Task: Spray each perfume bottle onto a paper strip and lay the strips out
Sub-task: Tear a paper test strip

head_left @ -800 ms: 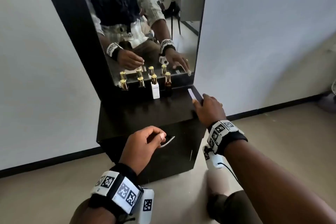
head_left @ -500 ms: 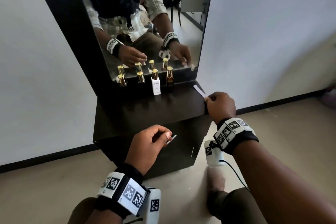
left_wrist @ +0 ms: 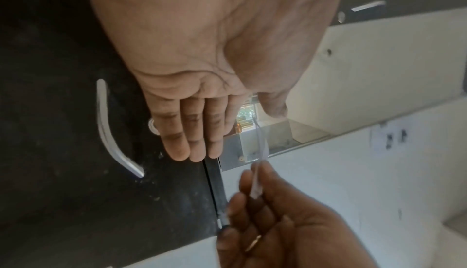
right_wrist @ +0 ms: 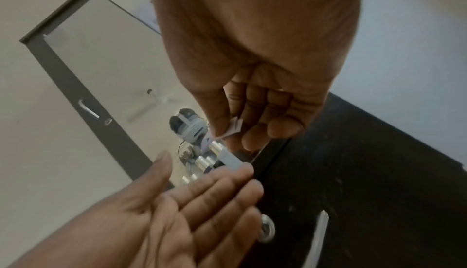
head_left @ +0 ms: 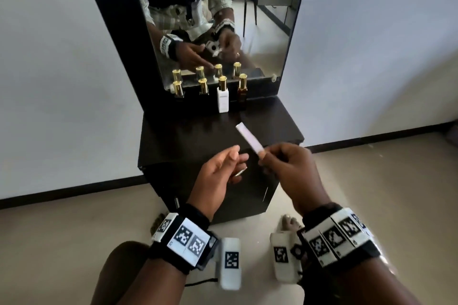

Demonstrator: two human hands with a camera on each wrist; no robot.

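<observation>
I've got the paper strip (head_left: 249, 138) pinched by its near end in my right hand (head_left: 290, 171), held in the air above the front of the cabinet top (head_left: 277, 126). Left hand (head_left: 218, 171) sits just beside it, fingers relaxed & empty. Four perfume bottles (head_left: 222, 98) stand at the back against the mirror (head_left: 260, 32), not yet touched. Risks, imo: thin pinch w/ a floppy strip, so it could slip or bend during a hand-off; reaching back could topple the close-set bottles.
</observation>
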